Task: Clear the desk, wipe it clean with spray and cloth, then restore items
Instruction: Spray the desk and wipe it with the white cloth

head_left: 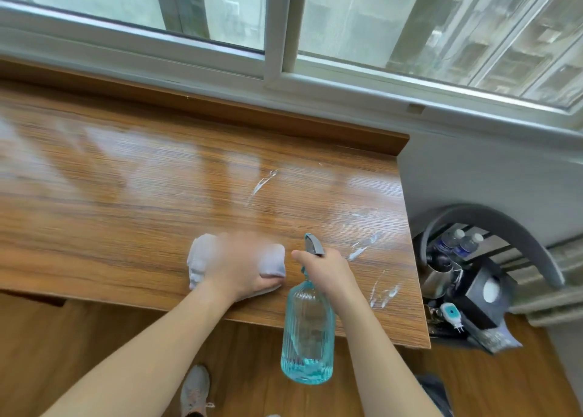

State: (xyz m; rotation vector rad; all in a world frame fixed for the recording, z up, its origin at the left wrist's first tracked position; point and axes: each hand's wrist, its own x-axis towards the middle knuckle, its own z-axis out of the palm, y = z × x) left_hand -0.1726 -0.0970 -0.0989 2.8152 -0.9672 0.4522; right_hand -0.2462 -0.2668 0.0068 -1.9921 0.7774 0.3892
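The wooden desk [126,202] carries nothing but white spray streaks [362,249] toward its right end. My left hand [239,268], blurred by motion, presses and grips a bunched white cloth [198,259] near the desk's front edge. Just right of it, my right hand [325,271] grips the grey trigger head of a clear blue ribbed spray bottle [307,331]. The bottle hangs over the front edge with a little blue liquid at its bottom, nozzle pointing away from me.
A window with a white frame [277,57] runs along the back of the desk. Right of the desk stands a chair [504,227] loaded with water bottles [457,243], a kettle, a black box and a charger. My shoe [195,388] shows on the wood floor below.
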